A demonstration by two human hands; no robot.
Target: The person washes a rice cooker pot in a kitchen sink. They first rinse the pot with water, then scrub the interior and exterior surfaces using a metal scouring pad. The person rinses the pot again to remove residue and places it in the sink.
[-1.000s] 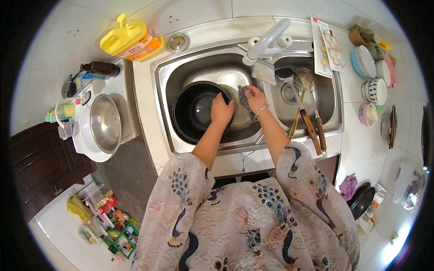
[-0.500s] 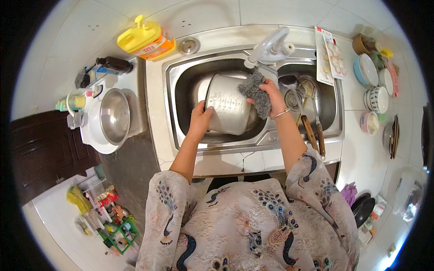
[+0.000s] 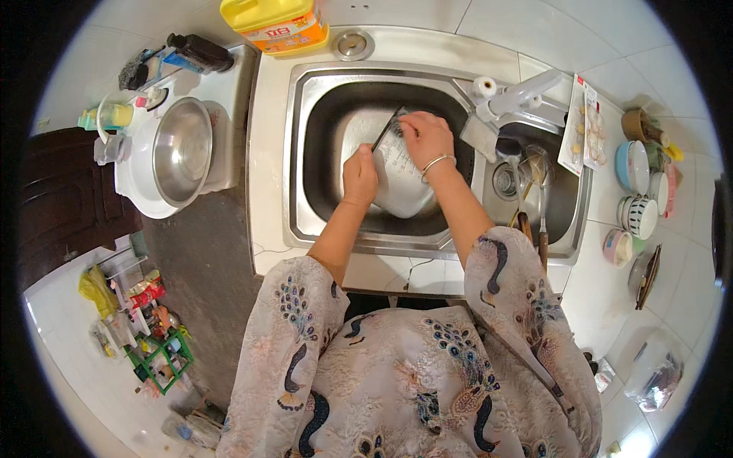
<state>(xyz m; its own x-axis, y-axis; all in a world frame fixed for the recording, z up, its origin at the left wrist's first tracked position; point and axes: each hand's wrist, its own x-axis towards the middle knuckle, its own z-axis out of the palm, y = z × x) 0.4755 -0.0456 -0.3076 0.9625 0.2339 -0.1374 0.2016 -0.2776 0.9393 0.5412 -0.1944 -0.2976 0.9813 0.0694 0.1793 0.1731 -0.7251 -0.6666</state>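
Over the left basin of the steel sink I hold a silvery inner cooking pot, tilted, with measuring marks on its wall. My left hand is closed on the pot's rim, thumb uppermost. A dark grey scouring pad is pressed at the rim's upper part by my right hand, its fingers bent over the pad. Most of the pad is hidden by those fingers and the rim. A bracelet circles my right wrist.
The faucet leans over the divider. Wood-handled utensils lie in the right basin. Bowls stand along the right counter; a yellow detergent jug is at the back left. A steel basin sits farther left.
My right hand has moved the scouring pad from the pot's outer right side to its rim. The pot has turned and tilted in my left hand. The faucet now stands farther right in view.
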